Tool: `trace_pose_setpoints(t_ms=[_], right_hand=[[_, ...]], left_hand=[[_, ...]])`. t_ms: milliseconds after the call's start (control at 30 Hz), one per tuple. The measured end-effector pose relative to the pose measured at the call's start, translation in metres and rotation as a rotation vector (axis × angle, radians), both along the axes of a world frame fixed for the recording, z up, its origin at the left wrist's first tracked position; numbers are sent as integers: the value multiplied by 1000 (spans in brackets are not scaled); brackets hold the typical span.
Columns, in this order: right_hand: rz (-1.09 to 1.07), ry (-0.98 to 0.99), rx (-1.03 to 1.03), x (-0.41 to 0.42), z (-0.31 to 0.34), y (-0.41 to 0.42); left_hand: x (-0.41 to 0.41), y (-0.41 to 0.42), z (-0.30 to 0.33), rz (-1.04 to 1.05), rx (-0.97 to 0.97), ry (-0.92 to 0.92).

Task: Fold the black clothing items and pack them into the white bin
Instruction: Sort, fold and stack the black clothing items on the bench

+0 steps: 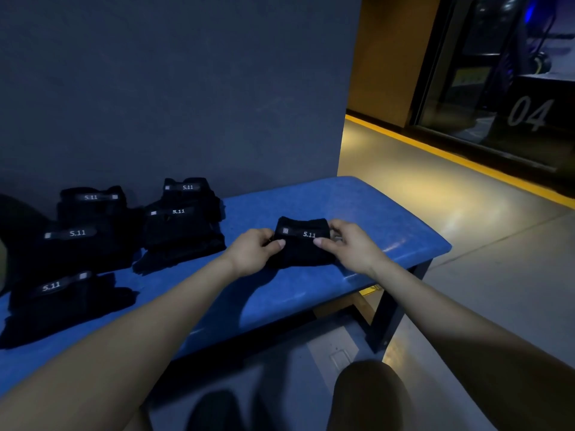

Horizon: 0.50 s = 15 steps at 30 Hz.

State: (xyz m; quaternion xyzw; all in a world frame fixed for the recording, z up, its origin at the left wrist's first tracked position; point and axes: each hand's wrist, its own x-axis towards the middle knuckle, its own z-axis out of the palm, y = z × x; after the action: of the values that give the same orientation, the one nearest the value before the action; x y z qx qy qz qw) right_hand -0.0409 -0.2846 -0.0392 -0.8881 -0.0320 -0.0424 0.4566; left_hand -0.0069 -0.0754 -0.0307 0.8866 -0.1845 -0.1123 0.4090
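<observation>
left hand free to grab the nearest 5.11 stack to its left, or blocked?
Probably not free: the left hand and right hand both pinch the folded black item. The nearest stack sits close by on the blue bench, with bare bench between them.

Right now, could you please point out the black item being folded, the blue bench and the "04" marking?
black item being folded (pixel 303 244), head view, its middle below the 5.11 label.
blue bench (pixel 357 206), head view, bare top surface.
"04" marking (pixel 530 113), head view, between the digits.
</observation>
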Motion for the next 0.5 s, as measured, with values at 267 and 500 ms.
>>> trace_pose_setpoints(t_ms=[267, 500], right_hand=[[-219, 83, -81, 21, 0, 12], [-265, 108, -117, 26, -1, 13]], left_hand=[[11, -12, -7, 215, 119, -75], [-4, -15, -7, -49, 310, -660]])
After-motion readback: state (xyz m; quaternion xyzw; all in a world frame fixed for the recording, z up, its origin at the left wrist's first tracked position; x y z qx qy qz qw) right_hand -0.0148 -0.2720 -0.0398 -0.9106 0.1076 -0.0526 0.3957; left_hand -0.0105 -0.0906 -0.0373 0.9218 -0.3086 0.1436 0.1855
